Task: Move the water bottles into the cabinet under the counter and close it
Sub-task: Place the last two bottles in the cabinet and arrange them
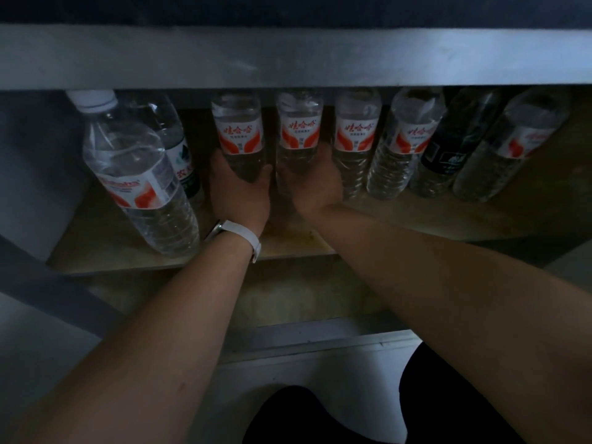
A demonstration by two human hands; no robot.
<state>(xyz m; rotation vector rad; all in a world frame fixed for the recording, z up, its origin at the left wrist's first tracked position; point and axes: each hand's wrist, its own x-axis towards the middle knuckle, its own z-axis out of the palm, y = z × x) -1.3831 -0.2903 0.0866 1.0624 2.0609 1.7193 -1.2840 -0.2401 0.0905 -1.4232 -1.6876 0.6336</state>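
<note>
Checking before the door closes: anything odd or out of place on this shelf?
No spill or damage visible. The large bottle at left stands forward of the row, near the shelf edge, so might foul the door. One dark-labelled bottle sits among red-labelled ones.

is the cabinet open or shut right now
Open: the shelf and its bottles show plainly, left hand and right hand reach in, nothing covers the front.
</note>
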